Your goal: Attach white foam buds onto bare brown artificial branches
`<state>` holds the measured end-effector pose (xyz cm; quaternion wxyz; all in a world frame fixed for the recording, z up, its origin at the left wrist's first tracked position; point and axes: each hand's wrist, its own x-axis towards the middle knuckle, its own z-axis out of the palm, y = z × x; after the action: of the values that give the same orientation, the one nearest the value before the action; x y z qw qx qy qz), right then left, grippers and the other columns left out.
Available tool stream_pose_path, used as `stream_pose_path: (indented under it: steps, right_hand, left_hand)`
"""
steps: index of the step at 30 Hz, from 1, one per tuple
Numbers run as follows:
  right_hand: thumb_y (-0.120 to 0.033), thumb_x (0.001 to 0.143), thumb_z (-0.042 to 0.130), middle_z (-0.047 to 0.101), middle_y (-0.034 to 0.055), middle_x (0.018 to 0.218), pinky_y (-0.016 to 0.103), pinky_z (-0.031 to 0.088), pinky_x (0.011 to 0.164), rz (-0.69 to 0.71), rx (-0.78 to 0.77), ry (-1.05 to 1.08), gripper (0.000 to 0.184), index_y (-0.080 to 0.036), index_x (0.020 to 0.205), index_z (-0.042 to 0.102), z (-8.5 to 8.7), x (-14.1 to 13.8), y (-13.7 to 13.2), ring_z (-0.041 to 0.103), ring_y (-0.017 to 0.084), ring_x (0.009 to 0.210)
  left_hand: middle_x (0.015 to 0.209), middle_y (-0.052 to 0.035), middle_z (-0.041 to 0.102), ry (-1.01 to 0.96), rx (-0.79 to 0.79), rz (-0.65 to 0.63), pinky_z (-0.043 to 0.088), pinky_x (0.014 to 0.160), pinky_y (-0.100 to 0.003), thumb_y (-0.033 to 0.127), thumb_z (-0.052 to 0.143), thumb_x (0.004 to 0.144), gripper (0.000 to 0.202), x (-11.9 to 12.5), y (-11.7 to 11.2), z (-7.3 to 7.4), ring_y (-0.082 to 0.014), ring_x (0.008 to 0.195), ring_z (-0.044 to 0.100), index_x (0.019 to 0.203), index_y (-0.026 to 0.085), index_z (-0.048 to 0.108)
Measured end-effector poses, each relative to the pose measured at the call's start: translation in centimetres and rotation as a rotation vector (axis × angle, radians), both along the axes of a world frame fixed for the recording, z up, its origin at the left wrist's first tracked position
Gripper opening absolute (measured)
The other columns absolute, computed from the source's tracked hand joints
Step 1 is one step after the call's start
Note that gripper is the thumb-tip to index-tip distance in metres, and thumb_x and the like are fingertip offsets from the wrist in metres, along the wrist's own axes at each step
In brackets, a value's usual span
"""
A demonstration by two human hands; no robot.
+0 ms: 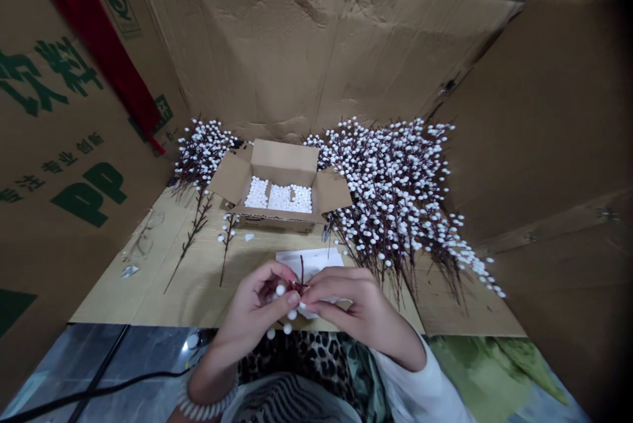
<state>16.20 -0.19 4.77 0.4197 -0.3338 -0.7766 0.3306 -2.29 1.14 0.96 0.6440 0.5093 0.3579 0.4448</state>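
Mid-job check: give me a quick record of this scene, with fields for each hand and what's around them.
left hand: pinches a dark twig with white balls
right hand: holds the same twig, above a white paper sheet
nearby: open cardboard box of white balls; heap of white-budded branches
rest: two loose stems on the tabletop, cardboard walls behind

Makeshift craft workshop, not a finished room; walls formed from flattened corrugated cartons (297, 47) printed with green lettering (49, 74); low cardboard-topped bench (123, 284) carries heaps of artificial white-beaded stems (395, 199); open carton (281, 159) holds loose white beads; grey tiled floor (84, 350) below, black power cable (99, 390) across it.
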Motion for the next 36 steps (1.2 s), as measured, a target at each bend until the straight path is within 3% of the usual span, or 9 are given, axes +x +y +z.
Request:
stream_pose_path:
  steps: [4,6,9,11,13,17,22,26,36]
  right_hand:
    - [-0.018,0.082,0.068,0.075,0.0043,0.089,0.027,0.057,0.076,-0.011,0.024,-0.018,0.010,-0.020,0.091,0.071,1.0,0.5,0.7,0.070,0.014,0.083]
    - [-0.020,0.083,0.067,0.075,0.0030,0.087,0.030,0.057,0.076,-0.118,0.087,-0.002,0.008,-0.022,0.090,0.071,1.8,1.1,2.5,0.070,0.014,0.082]
    - [-0.023,0.086,0.061,0.074,0.0025,0.082,0.031,0.057,0.070,-0.381,0.135,-0.024,0.010,-0.021,0.088,0.070,2.6,1.9,7.8,0.068,0.015,0.075]
    - [-0.022,0.087,0.059,0.074,0.0060,0.090,0.033,0.055,0.076,-0.450,0.129,-0.210,0.014,-0.016,0.094,0.070,2.7,1.7,12.5,0.069,0.017,0.081]
    - [-0.019,0.090,0.054,0.073,0.0096,0.099,0.032,0.052,0.083,-0.374,0.068,-0.590,0.020,-0.013,0.103,0.068,2.0,0.9,17.1,0.068,0.017,0.091]
    - [-0.013,0.079,0.068,0.073,0.0081,0.093,0.029,0.051,0.083,-0.183,-0.045,-0.835,0.015,-0.012,0.095,0.070,-1.1,-1.4,22.9,0.068,0.018,0.087]
    - [-0.031,0.088,0.061,0.064,0.0079,0.113,0.042,0.052,0.085,-0.067,-0.111,-1.076,0.029,-0.015,0.112,0.060,-5.1,-2.8,24.1,0.063,0.021,0.098]
    - [-0.032,0.090,0.058,0.059,0.0088,0.120,0.041,0.053,0.085,-0.039,-0.124,-1.177,0.031,-0.018,0.118,0.057,-6.7,-3.1,23.8,0.061,0.022,0.102]
    - [-0.032,0.091,0.057,0.062,0.0084,0.116,0.043,0.053,0.085,-0.143,-0.055,-1.101,0.029,-0.015,0.115,0.058,-5.1,-1.9,23.9,0.063,0.021,0.100]
  left_hand:
    - [0.068,0.0010,0.064,-0.049,-0.057,0.146,0.046,0.056,-0.017,0.028,0.078,0.071,0.016,-0.3,-0.1,-0.9,-0.0100,0.061,0.057,0.074,0.018,0.065]
    - [0.066,0.0016,0.064,-0.078,-0.108,0.238,0.046,0.054,-0.017,0.029,0.079,0.068,0.019,-0.5,-0.1,-1.2,-0.0096,0.058,0.057,0.073,0.018,0.065]
    - [0.065,0.0023,0.063,-0.100,-0.173,0.329,0.045,0.053,-0.016,0.028,0.081,0.065,0.021,-0.6,0.0,-1.1,-0.0090,0.057,0.056,0.075,0.018,0.066]
    - [0.065,0.0019,0.063,-0.102,-0.203,0.365,0.046,0.054,-0.017,0.028,0.082,0.063,0.024,-0.6,0.0,-0.9,-0.0093,0.058,0.055,0.080,0.018,0.069]
    - [0.068,0.0002,0.066,-0.094,-0.229,0.401,0.046,0.054,-0.018,0.029,0.083,0.061,0.026,-0.6,-0.1,-0.6,-0.0101,0.059,0.056,0.081,0.017,0.071]
    - [0.074,-0.0031,0.069,-0.093,-0.250,0.457,0.048,0.054,-0.019,0.031,0.084,0.057,0.024,-0.5,-0.2,-0.5,-0.0124,0.064,0.059,0.070,0.016,0.070]
    - [0.073,-0.0019,0.069,-0.126,-0.261,0.504,0.049,0.055,-0.019,0.033,0.085,0.056,0.026,-0.8,-0.2,-0.5,-0.0120,0.065,0.060,0.068,0.016,0.070]
    - [0.073,-0.0019,0.069,-0.124,-0.257,0.516,0.048,0.055,-0.018,0.034,0.085,0.056,0.026,-1.2,-0.1,-0.6,-0.0121,0.066,0.060,0.068,0.017,0.070]
    - [0.070,-0.0005,0.068,-0.154,-0.266,0.497,0.046,0.051,-0.016,0.029,0.082,0.058,0.020,-0.6,-0.2,-0.1,-0.0102,0.062,0.057,0.068,0.017,0.069]
